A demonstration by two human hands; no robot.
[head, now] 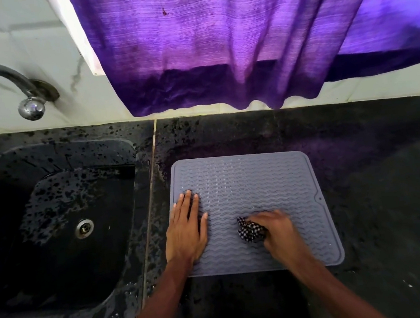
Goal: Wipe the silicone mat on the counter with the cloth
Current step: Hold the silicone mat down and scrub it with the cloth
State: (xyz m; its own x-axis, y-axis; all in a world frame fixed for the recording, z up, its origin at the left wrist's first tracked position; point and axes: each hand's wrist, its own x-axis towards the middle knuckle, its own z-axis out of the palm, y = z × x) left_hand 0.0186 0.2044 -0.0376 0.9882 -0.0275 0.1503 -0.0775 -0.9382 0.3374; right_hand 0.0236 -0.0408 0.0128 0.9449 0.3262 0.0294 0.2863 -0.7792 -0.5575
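- A grey silicone mat (252,180), rectangular with rounded corners and wavy ridges, lies flat on the dark speckled stone worktop (374,180). It sits just right of the seam that runs beside the sink, and its near edge is close to the person.
- The left hand (187,235) rests palm down on the left part of the mat, with straight fingers held together and pointing away from the person. Its grip is loose and flat, and it holds nothing.
- The right hand (278,232) is on the near-right part of the mat, slightly blurred, with its fingers curled. Its grip is closed round a bunched black-and-white checked cloth (250,231).
- The cloth sticks out of the right hand toward the left hand and touches the mat's ridges.
- The two hands are apart, with a strip of bare ridged mat between them.
- A small round hole (320,198) is set in the mat's right edge.
- A black stone sink (60,153) is sunk into the worktop to the left, wet and spotted, with a round metal drain (84,228) in its floor.
- A curved metal tap (14,83) comes out of the pale tiled wall (8,29) above the sink.
- A purple fabric curtain (243,38) hangs behind the mat, its darker hem just above the back edge of the worktop.
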